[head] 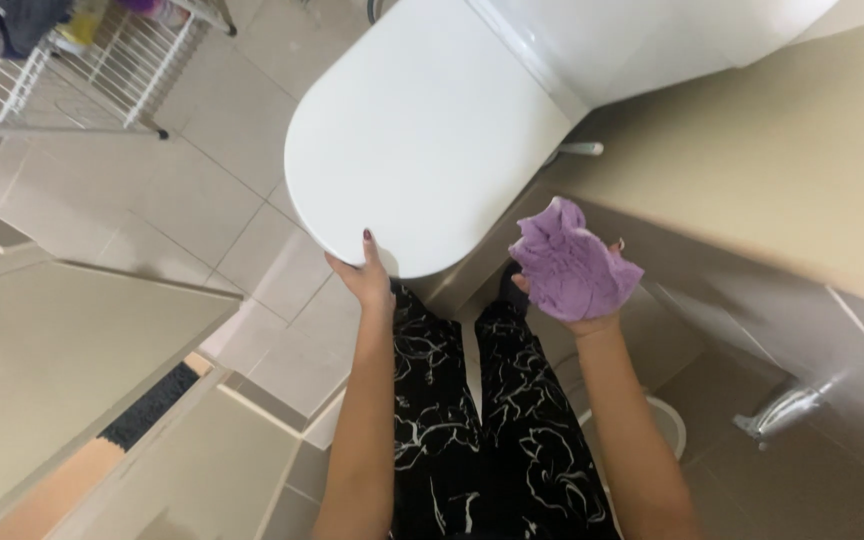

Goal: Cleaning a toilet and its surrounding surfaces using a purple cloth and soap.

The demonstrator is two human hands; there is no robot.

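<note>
The lid (422, 130) of a white toilet is seen closed, filling the upper middle of the view. Its front edge is gripped by the left hand (364, 275): the thumb is laid flat on top of the lid, near the rim, while the other fingers are tucked under the edge and cannot be seen. The lid thus sits between thumb and hidden fingers.

A purple cloth (572, 262) is held by the right hand (577, 300), just right of the lid's front and clear of it. The cloth is bunched over the palm; the fingers are curled up around it from beneath, with one fingertip showing past its right edge. Most of the fingers are covered by the cloth.

Black patterned trousers (492, 420) are seen below, between the two forearms. A white wire rack (122, 60) stands on the tiled floor (202, 200) at upper left. A metal fitting (787, 408) is fixed low on the wall at right.
</note>
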